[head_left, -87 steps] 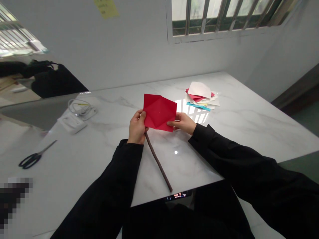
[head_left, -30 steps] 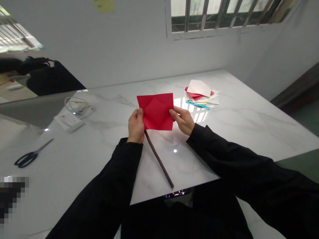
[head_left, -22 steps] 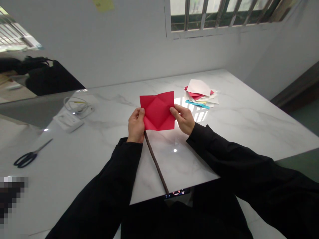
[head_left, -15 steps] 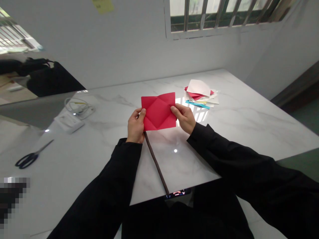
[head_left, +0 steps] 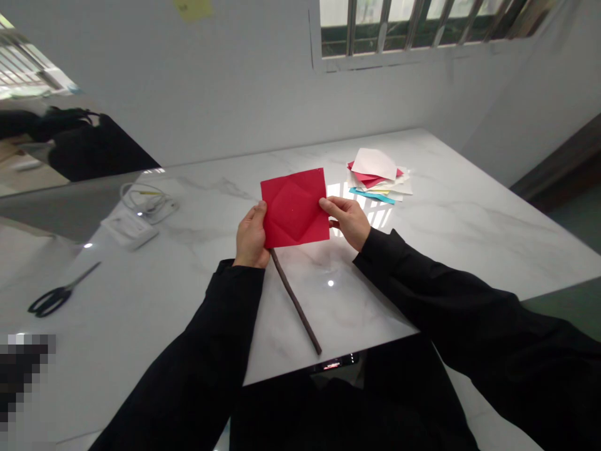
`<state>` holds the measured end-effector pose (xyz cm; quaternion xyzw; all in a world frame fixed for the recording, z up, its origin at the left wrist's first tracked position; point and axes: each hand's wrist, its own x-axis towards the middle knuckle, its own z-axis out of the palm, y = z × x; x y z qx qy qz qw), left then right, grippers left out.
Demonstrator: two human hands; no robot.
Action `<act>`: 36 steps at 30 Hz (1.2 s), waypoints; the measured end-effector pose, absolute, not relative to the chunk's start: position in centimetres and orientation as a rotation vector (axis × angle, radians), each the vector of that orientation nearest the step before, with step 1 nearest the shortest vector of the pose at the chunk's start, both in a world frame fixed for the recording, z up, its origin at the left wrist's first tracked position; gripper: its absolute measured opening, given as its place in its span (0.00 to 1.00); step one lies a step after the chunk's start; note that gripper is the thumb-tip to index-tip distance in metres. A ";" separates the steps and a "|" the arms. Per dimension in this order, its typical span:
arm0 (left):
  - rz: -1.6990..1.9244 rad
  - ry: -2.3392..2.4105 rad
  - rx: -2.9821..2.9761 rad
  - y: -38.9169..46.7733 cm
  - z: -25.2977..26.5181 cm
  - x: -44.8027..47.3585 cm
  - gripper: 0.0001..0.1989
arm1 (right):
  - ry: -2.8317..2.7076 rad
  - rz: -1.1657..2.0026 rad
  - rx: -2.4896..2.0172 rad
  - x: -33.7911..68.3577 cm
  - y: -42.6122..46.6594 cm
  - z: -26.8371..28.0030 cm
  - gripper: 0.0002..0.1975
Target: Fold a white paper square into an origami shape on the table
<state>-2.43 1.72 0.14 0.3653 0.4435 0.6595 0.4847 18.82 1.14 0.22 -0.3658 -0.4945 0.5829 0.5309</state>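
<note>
A red sheet of paper (head_left: 293, 210), creased in a diamond shape, is held up above the table and tilts slightly. My left hand (head_left: 252, 237) grips its left edge, thumb in front and fingers partly hidden behind. At the right edge, my right hand (head_left: 348, 219) pinches the paper between thumb and fingers. A thin brown stick (head_left: 295, 300) slants down from beneath my left hand toward the table's front edge. Its upper end is hidden by the hand and paper, so whether my left hand also grips it is unclear.
Beyond my right hand lies a pile of white, red and blue paper (head_left: 375, 168). Scissors (head_left: 56, 299) rest at the left, near a white box (head_left: 129, 230) and a coiled cable (head_left: 145, 199). A phone (head_left: 335, 363) shows below the table's front edge.
Both hands keep hold of the paper, which has shifted a little left and tilted, its right side rising. The stick's lower end has moved slightly up and right.
</note>
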 end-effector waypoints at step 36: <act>1.549 1.100 0.939 1.8 -0.2 -2.6 0.23 | -1.020 1.394 -0.897 19.4 1.9 0.3 0.23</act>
